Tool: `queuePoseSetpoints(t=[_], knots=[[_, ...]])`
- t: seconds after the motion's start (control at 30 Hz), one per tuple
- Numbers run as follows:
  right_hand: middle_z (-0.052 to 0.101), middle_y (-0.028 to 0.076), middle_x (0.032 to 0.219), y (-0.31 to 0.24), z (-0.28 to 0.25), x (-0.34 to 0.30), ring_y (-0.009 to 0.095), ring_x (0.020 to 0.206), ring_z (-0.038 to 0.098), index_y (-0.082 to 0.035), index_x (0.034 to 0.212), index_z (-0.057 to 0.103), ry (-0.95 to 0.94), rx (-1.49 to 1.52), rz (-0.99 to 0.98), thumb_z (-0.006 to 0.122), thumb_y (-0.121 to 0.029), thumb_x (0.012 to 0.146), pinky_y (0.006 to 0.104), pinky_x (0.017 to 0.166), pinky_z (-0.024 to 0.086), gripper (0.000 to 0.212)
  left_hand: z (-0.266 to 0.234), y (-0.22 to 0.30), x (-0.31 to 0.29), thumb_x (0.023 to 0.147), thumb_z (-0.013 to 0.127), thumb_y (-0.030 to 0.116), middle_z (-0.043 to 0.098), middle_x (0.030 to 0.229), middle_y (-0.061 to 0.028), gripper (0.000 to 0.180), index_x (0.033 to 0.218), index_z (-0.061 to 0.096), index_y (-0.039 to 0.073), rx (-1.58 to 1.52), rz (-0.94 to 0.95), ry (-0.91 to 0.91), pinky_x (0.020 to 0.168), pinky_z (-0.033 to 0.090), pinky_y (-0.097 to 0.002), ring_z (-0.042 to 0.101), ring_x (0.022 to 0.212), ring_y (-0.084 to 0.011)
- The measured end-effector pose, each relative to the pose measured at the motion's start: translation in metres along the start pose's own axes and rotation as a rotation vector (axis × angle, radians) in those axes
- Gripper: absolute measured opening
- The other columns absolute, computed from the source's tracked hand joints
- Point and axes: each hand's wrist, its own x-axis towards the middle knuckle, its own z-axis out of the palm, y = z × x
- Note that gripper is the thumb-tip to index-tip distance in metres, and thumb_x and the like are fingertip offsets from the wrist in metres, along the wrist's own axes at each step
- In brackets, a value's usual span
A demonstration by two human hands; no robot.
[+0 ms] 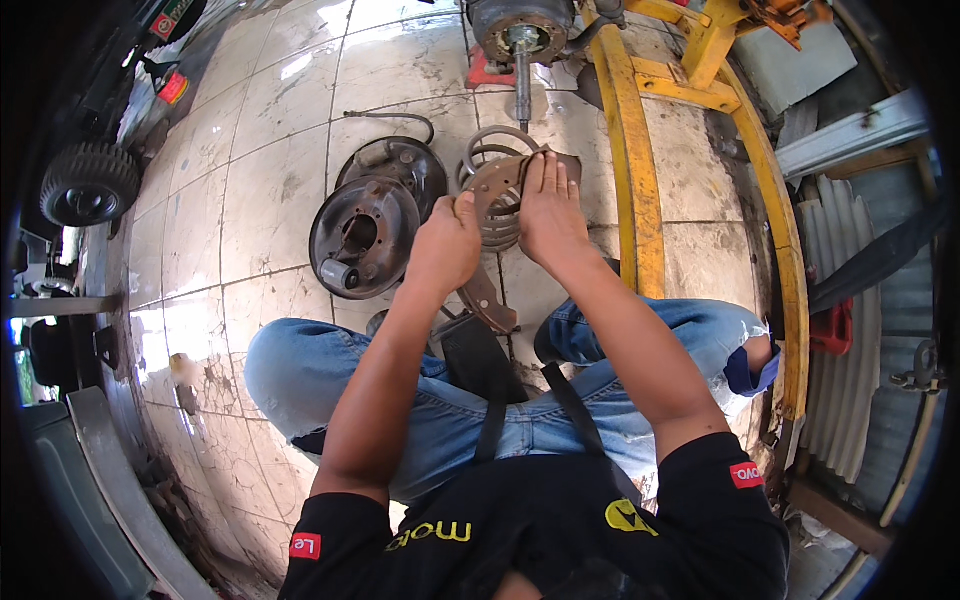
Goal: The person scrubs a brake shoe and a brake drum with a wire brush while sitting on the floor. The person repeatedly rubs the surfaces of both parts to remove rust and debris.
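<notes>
My left hand (447, 245) is closed around a curved, rust-brown brake shoe (488, 302), held up over my crossed legs. Its arc runs from the lower end near my lap up to my right hand (552, 212). The fingers of that hand lie straight and close together over the shoe's upper end, pressing a brown piece of sandpaper (571, 168) against it. My right thumb is mostly hidden. Behind the shoe, a coil spring (487, 140) rests on the floor, partly covered by my hands.
Two dark round brake backing plates (322, 235) overlap on the tiled floor at left, with a short hose (395, 115). A yellow metal frame (640, 190) stands close on my right. Ahead is an axle hub (522, 45) with its shaft. A tyre (90, 185) is at far left.
</notes>
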Motion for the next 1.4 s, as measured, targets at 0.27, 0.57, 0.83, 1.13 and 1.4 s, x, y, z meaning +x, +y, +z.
queuePoseSetpoints(t=[0.27, 0.57, 0.83, 1.13, 1.4], knots=[[0.022, 0.034, 0.153, 0.000, 0.002, 0.001, 0.043, 0.143, 0.028, 0.014, 0.147, 0.018, -0.015, -0.019, -0.003, 0.060, -0.008, 0.084, 0.0508, 0.115, 0.027, 0.079, -0.002, 0.004, -0.001, 0.103, 0.030, 0.043, 0.062, 0.106, -0.0349, 0.055, 0.118, 0.053, -0.005, 0.008, -0.009, -0.018, 0.091, 0.045, -0.0529, 0.058, 0.104, -0.0506], [0.022, 0.034, 0.153, -0.006, 0.001, -0.001, 0.044, 0.142, 0.028, 0.014, 0.146, 0.019, -0.022, -0.026, -0.011, 0.059, -0.008, 0.083, 0.0508, 0.114, 0.028, 0.078, 0.000, 0.003, -0.001, 0.103, 0.030, 0.042, 0.062, 0.105, -0.0344, 0.054, 0.118, 0.053, -0.005, 0.001, -0.023, -0.017, 0.090, 0.045, -0.0531, 0.058, 0.103, -0.0505], [0.025, 0.034, 0.151, -0.005, 0.004, -0.001, 0.044, 0.141, 0.030, 0.015, 0.145, 0.020, 0.012, -0.045, -0.012, 0.058, -0.008, 0.084, 0.0505, 0.114, 0.028, 0.076, 0.002, 0.001, 0.000, 0.103, 0.032, 0.042, 0.063, 0.103, -0.0342, 0.053, 0.118, 0.053, -0.004, -0.008, -0.002, 0.000, 0.088, 0.046, -0.0536, 0.059, 0.101, -0.0507], [0.025, 0.032, 0.152, -0.002, 0.012, -0.002, 0.042, 0.142, 0.029, 0.013, 0.146, 0.021, 0.048, -0.056, -0.011, 0.060, -0.010, 0.084, 0.0497, 0.115, 0.028, 0.077, 0.001, 0.000, 0.001, 0.102, 0.032, 0.042, 0.063, 0.104, -0.0342, 0.054, 0.118, 0.053, -0.004, -0.003, -0.003, -0.007, 0.089, 0.046, -0.0531, 0.059, 0.101, -0.0507], [0.023, 0.034, 0.152, 0.000, 0.005, 0.000, 0.044, 0.142, 0.028, 0.014, 0.146, 0.017, 0.016, -0.003, 0.019, 0.056, -0.007, 0.084, 0.0508, 0.114, 0.028, 0.077, 0.001, -0.001, 0.000, 0.103, 0.032, 0.042, 0.062, 0.101, -0.0353, 0.052, 0.114, 0.053, -0.005, 0.006, 0.001, -0.009, 0.087, 0.046, -0.0539, 0.059, 0.099, -0.0515]])
